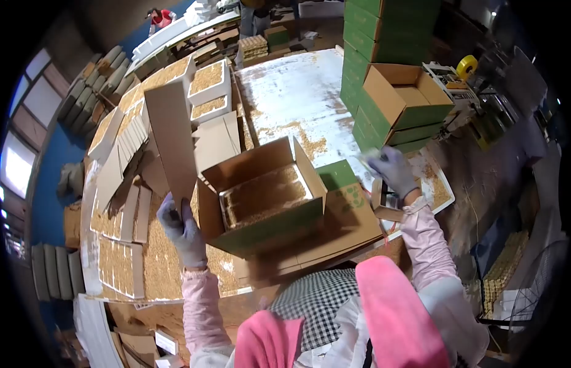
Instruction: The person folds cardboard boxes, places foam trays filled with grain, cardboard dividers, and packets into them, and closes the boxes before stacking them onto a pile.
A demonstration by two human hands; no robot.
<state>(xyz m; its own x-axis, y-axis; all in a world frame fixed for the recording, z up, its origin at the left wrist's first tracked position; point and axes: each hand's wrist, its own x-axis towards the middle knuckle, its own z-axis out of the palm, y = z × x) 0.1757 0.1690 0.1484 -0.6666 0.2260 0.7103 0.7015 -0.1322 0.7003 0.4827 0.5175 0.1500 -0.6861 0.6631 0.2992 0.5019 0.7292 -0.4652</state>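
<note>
My left hand (184, 236), in a pale glove, pinches the lower end of a tall flat cardboard sheet (170, 135) standing nearly upright left of the open box. In front of me is that green-and-brown cardboard box (270, 230), flaps up. Inside it sits a white foam tray filled with tan grainy material (267, 193). My right hand (394, 172), also gloved, is closed and raised beyond the box's right side. A small pale item (369, 157) at its fingertips is blurred, and its kind cannot be made out. Below that hand stands a small open cardboard holder (386, 205).
Flat green-printed cardboard (347, 214) lies under and beside the box. Stacked green boxes (383, 37) and an open box (408, 92) stand at the right rear. Foam trays (207, 80) and leaning cardboard pieces (123, 159) fill the left. A person (161, 19) is far back.
</note>
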